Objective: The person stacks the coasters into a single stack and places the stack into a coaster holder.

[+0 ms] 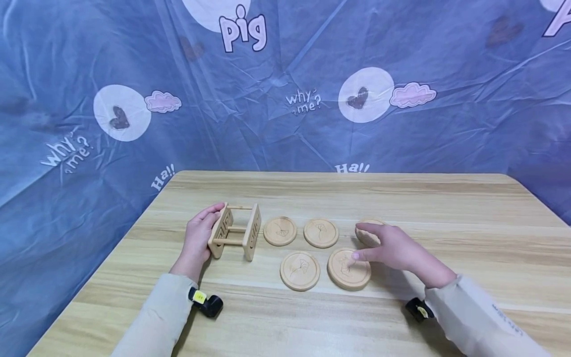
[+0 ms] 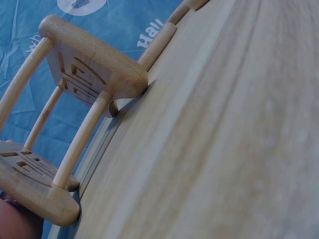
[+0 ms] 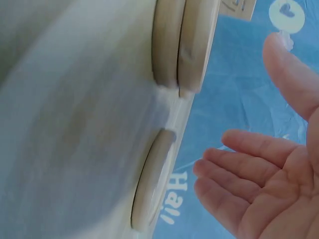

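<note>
On the left, a small wooden coaster rack [image 1: 236,230] with two carved end panels joined by round rods stands on the table. My left hand [image 1: 200,235] holds its left end panel; part of that hand shows beside the lower panel in the left wrist view. My right hand [image 1: 397,250] hovers over the right side with fingers extended and nothing in its grasp. Below its thumb lies a stack of round wooden coasters [image 1: 348,270], two thick in the right wrist view. Another coaster [image 1: 368,239] is partly hidden behind its fingers.
Three more coasters with leaf engravings lie flat between rack and right hand: a back-left coaster [image 1: 280,231], a back-middle coaster [image 1: 321,233] and a front coaster [image 1: 300,270]. Blue printed cloth [image 1: 267,124] hangs behind the wooden table [image 1: 312,322].
</note>
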`<state>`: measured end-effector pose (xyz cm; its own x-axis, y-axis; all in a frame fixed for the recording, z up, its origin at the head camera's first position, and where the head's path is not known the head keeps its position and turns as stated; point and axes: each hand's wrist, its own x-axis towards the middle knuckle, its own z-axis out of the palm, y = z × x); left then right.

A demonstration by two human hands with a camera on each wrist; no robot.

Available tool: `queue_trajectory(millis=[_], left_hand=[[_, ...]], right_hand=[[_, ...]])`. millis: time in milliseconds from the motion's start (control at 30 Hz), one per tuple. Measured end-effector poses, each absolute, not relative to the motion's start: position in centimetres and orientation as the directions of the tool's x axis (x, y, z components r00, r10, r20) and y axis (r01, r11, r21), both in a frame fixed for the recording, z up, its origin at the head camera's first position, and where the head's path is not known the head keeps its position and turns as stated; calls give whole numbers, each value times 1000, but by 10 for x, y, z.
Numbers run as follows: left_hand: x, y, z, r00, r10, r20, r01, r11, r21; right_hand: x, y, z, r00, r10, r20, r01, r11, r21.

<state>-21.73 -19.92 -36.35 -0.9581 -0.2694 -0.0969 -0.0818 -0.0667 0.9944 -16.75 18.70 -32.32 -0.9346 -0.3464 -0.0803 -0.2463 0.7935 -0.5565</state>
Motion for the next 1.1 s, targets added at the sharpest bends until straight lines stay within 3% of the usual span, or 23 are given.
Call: queue_trajectory(millis=[533,1100], left_hand=[[-216,-199,-364,-956,-284,-74,-54,-77,996],[-217,-199,-364,-956,-279,-90,-69,-84,994]], right_hand=[[-191,206,-329,-961,-264,-85,-174,813,-555],[-205,212,-337,-954,-270,-127,-160,823,-545]])
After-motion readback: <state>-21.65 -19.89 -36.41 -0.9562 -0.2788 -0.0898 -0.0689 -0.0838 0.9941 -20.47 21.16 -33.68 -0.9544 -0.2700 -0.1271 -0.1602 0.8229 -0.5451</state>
